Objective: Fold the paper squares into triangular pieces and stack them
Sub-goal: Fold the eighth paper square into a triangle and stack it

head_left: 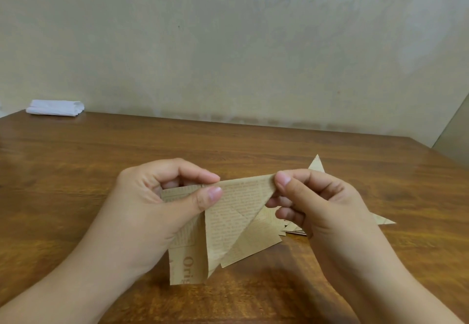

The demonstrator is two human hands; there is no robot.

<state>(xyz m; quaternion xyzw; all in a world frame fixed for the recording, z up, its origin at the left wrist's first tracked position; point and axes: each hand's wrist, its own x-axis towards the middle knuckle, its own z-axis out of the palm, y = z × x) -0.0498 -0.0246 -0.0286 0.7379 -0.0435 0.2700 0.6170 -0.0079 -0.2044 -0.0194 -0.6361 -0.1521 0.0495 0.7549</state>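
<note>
Wooden bench [76, 171] against a beige wall; the newsprint-pattern paper [228, 222] is held above it, top fold edge running left-right, its long flap hanging toward the viewer. Left hand [157, 204] pinches the top edge mid-span, right hand [317, 204] pinches the right corner, folded triangles [317, 164] lying behind it.

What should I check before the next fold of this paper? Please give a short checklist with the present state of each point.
1. Left hand pinches the paper at its top edge: ok.
2. Right hand pinches the top right corner: ok.
3. Paper rests flat on the table: not ok, it is held up.
4. Corners meet exactly: cannot tell.
5. Stack of folded triangles lies behind the right hand: ok.
6. Stack is neat: cannot tell, mostly hidden.
</note>
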